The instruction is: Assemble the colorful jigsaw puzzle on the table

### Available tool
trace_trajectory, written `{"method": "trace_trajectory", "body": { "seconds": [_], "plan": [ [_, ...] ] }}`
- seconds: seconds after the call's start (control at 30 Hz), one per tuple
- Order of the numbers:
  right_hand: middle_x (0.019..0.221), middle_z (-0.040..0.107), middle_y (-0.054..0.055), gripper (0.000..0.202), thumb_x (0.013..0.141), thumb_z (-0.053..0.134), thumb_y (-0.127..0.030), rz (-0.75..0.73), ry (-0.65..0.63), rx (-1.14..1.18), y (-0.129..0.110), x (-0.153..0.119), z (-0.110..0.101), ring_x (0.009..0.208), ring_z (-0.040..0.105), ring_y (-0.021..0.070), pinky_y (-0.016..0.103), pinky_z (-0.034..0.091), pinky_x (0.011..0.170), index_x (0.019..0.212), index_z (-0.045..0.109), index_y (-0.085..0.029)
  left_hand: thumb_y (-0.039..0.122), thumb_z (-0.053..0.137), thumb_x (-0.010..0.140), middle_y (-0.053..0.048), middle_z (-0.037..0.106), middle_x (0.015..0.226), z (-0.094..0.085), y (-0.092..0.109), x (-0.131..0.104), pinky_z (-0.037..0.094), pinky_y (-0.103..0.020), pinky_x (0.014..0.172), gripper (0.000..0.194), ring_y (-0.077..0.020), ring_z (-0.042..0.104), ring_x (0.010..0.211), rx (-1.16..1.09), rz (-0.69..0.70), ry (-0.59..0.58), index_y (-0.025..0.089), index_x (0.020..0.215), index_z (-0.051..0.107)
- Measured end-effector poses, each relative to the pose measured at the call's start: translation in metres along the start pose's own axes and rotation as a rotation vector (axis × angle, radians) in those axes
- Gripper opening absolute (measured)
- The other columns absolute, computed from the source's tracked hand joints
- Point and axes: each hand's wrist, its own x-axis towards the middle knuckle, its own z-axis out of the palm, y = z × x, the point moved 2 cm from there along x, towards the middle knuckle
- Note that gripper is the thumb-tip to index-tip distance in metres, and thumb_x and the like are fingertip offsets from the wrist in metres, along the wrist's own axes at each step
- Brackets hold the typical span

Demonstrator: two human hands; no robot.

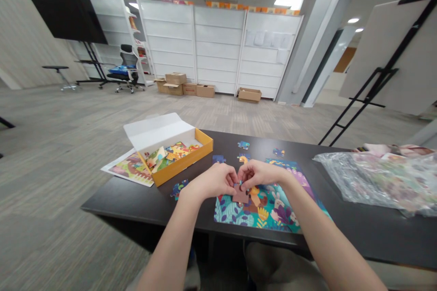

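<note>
A brown jigsaw piece [241, 194] is pinched between my left hand [218, 181] and my right hand [256, 173], whose fingertips almost meet above it. Both hands are closed, with thumbs and fingers pressed on the piece's edges. Beneath them lies a partly joined, colourful puzzle [235, 216], with a rabbit, flowers and leaves on teal. Just behind my hands rest loose pieces: a purple-blue one [219, 158], a blue one [243, 145] and a dark blue one [279, 152]. More dark pieces [178, 189] sit left of my left forearm.
An open yellow box [184, 162] holding several puzzle pieces stands at the left, partly over a printed picture sheet [128, 169]. At the right lies a clear plastic bag [378, 182]. The black table's front edge [143, 223] runs close to my lap.
</note>
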Motion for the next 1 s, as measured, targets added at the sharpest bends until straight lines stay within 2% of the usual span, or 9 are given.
{"method": "trace_trajectory", "body": {
  "seconds": [0.33,0.57,0.8,0.9,1.0],
  "plan": [
    [0.061,0.066,-0.004,0.038,0.064,0.086,-0.045,0.0,0.005,-0.103,0.002,0.002,-0.001,0.056,0.058,0.0098,0.019,0.041,0.053,0.083,0.07,-0.017,0.018,0.084,0.062,-0.004,0.075,0.078,0.003,-0.004,0.001,0.053,-0.025,0.065,0.029,-0.0198,0.072,0.076,0.072,-0.004,-0.002,0.016,0.086,0.068],
    [0.074,0.071,-0.001,0.037,0.069,0.083,-0.047,0.005,0.003,-0.029,0.004,0.001,-0.002,0.065,0.063,0.0121,0.021,0.047,0.059,0.085,0.07,-0.016,0.013,0.074,0.07,-0.002,0.075,0.075,0.004,-0.009,0.004,0.054,-0.025,0.067,0.02,-0.019,0.073,0.076,0.001,0.014,-0.019,0.017,0.087,0.066],
    [0.073,0.071,0.0,0.039,0.069,0.084,-0.045,0.024,-0.011,0.03,0.006,0.002,0.0,0.064,0.063,0.0123,0.022,0.048,0.059,0.088,0.068,-0.016,0.014,0.074,0.069,-0.003,0.077,0.076,0.005,-0.011,0.004,0.053,-0.025,0.065,0.02,-0.0187,0.072,0.072,0.029,0.009,-0.024,0.017,0.087,0.065],
    [0.073,0.07,0.0,0.04,0.07,0.083,-0.046,0.013,-0.015,0.049,0.004,0.001,-0.001,0.064,0.062,0.0122,0.023,0.047,0.059,0.091,0.068,-0.016,0.018,0.069,0.075,-0.004,0.076,0.076,0.002,-0.007,0.002,0.053,-0.026,0.067,0.013,-0.0189,0.072,0.073,0.041,0.023,0.02,0.017,0.087,0.066],
    [0.075,0.066,-0.001,0.043,0.076,0.079,-0.046,-0.057,0.048,0.048,0.0,-0.002,-0.005,0.063,0.057,0.0101,0.022,0.044,0.059,0.106,0.067,-0.017,0.025,0.062,0.082,-0.004,0.076,0.079,-0.009,-0.006,-0.001,0.053,-0.026,0.067,0.012,-0.0192,0.072,0.075,0.046,0.026,0.137,0.018,0.09,0.067]
  ]
}}
